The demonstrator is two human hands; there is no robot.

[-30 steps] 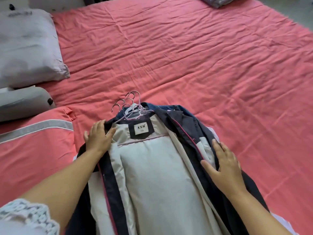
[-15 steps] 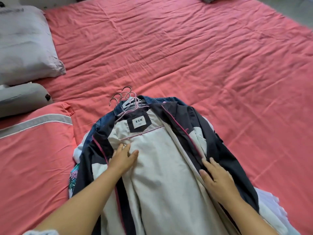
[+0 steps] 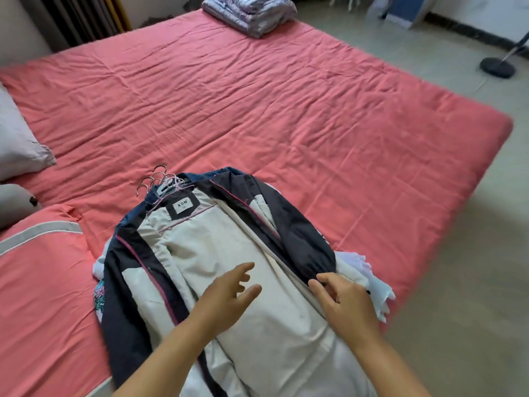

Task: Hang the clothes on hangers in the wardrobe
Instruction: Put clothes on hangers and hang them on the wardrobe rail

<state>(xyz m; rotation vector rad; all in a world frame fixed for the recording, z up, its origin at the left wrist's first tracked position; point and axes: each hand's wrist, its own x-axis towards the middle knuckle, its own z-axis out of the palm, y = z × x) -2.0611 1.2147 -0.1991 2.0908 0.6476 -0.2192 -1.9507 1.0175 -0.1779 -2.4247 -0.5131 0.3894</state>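
We see a pink bed (image 3: 286, 110), pale floor (image 3: 472, 253) at 3 o'clock. The jacket (image 3: 229, 253) lies at 6 o'clock; left hand (image 3: 229, 296) spread on its lining, right hand (image 3: 343, 305) pinching its dark edge.

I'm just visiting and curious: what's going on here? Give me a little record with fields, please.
place: bed with pink sheet
top garment: jacket, open, pale lining up, on a pile of clothes
hangers: bunch of hooks at the jacket's collar
left hand: fingers relaxed, over the lining, holding nothing
right hand: fingers curled at the jacket's dark right front edge, seemingly pinching it
also there: pillow at left, folded bedding at far edge
wardrobe: not in view
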